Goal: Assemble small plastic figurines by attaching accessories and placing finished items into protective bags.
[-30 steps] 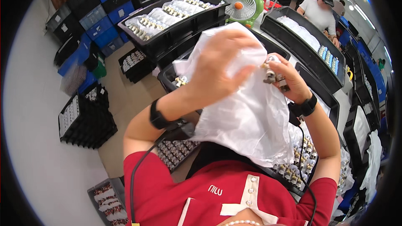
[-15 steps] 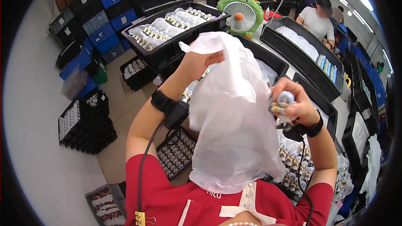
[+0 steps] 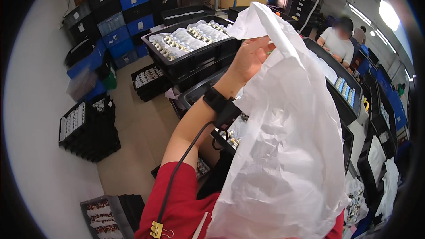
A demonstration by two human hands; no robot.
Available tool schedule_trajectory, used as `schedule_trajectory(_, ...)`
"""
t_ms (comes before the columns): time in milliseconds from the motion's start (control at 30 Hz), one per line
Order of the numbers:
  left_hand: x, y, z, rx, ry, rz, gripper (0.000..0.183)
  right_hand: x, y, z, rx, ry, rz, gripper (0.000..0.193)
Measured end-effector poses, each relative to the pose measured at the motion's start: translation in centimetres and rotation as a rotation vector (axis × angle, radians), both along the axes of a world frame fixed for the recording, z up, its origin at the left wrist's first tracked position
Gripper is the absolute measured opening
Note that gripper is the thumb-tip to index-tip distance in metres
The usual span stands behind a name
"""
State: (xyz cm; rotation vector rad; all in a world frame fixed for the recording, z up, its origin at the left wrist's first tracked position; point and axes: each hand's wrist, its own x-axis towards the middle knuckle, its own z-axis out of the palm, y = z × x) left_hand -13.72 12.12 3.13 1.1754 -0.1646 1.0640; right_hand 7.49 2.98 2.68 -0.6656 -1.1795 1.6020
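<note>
My left hand point(image 3: 252, 58) is raised and closed on the upper edge of a large, thin white sheet point(image 3: 287, 155), paper-like and creased. The sheet hangs down over my chest and covers most of the right half of my work area. My right hand is hidden behind it, so what it holds does not show. Small figurines point(image 3: 232, 140) with pale heads peek out beside my left wrist, lying in a black tray point(image 3: 195, 94) mostly covered by the sheet and my arm.
Stacked black trays point(image 3: 177, 67) at the back hold rows of figurines on white sheets. More crates point(image 3: 84, 130) stand on the floor at left, with blue and black bins point(image 3: 117, 37) along the wall. A person in white point(image 3: 338, 40) works at trays on the right.
My left hand has lifted the sheet higher and to the right. The sheet now hides my right hand, which held a small figurine before, and the green fan. My view has shifted slightly.
</note>
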Motion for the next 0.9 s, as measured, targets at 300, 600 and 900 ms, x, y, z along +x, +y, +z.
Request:
schedule_trajectory(300,-0.9,0.6,0.3,-0.095,0.078,0.001,0.043,-0.9,0.5,0.9,0.100,-0.258,-0.078,0.029)
schedule_trajectory(600,-4.9,-0.5,-1.7,-0.387,0.141,0.025,0.052,-0.8,3.5,4.8,0.137,-0.682,-0.213,0.030)
schedule_trajectory(900,-7.9,-11.5,-2.6,-0.429,0.905,-0.066,0.107,3.2,12.3,4.9,0.369,-1.310,-0.501,0.039)
